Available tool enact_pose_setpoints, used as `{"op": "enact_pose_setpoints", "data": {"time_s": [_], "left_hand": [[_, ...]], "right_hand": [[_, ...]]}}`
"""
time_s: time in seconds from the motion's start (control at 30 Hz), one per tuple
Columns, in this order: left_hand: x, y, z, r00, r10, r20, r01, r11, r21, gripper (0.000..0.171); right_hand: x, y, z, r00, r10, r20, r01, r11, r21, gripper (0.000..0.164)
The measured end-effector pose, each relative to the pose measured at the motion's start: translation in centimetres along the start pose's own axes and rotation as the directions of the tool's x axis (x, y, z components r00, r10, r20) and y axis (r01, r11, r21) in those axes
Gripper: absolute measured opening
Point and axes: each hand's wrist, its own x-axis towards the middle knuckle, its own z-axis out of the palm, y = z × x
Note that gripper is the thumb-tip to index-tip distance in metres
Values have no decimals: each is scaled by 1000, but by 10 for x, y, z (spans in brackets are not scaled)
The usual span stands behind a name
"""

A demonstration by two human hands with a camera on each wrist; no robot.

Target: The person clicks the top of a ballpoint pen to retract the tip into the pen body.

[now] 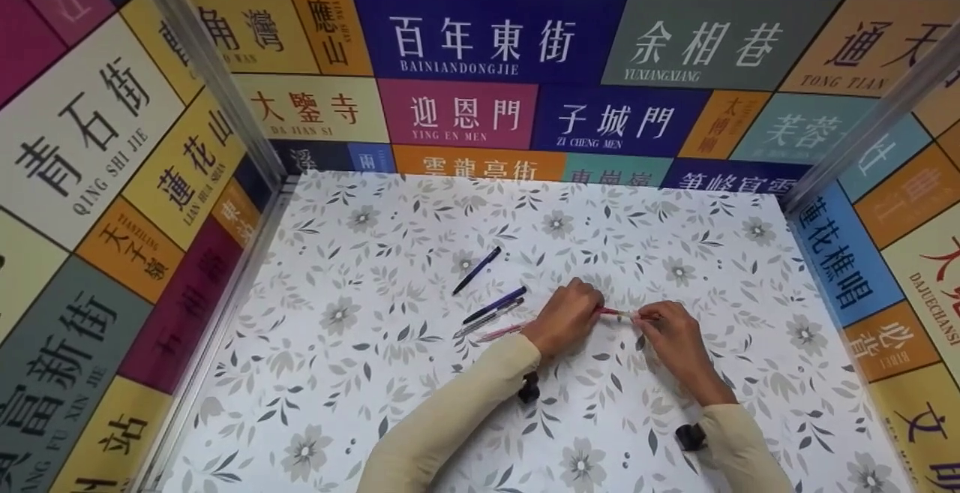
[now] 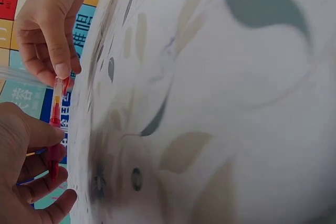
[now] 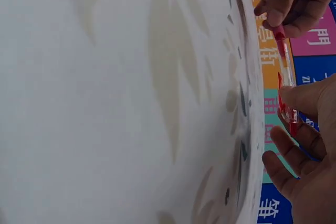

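Observation:
Both hands hold one red pen [image 1: 619, 313] with a partly clear barrel, over the right middle of the table. My left hand [image 1: 568, 317] pinches its red end between thumb and fingers; the other fingers are loosely bent in the left wrist view. At the opposite end, my right hand [image 1: 675, 332] pinches the clear barrel [image 3: 287, 77] near the red clip, its remaining fingers spread below. Just left of my left hand lie a pink pen [image 1: 504, 331], a clear pen with dark parts [image 1: 489, 318] and a dark blue pen [image 1: 495, 305].
Another dark blue pen [image 1: 477, 270] lies farther back on the table. A white cloth with grey flowers and leaves covers the table [image 1: 337, 380]. Colourful panels with printed lettering [image 1: 487, 35] stand behind and at both sides. Clear edging [image 1: 217, 328] runs along the table's left side.

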Motion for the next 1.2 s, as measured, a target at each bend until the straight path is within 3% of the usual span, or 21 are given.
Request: {"op": "enact_pose_setpoints", "data": {"time_s": [0.2, 0.4, 0.63, 0.97, 1.2], "left_hand": [[15, -2, 8, 999, 21, 50, -25, 996, 88, 15], [20, -6, 19, 996, 18, 88, -30, 990, 135, 16], [28, -12, 22, 994, -8, 109, -11, 985, 174, 13], [37, -25, 29, 997, -14, 70, -3, 973, 232, 13], [41, -26, 31, 997, -45, 61, 32, 981, 194, 18]], "right_hand": [[1, 14, -1, 1000, 3, -15, -3, 1000, 7, 17], [4, 25, -2, 999, 42, 32, -41, 999, -31, 17], [14, 29, -5, 993, 73, 98, -68, 996, -51, 16], [28, 37, -1, 985, 96, 145, -86, 994, -74, 10], [33, 41, 0, 991, 56, 120, -47, 996, -72, 13]]}}
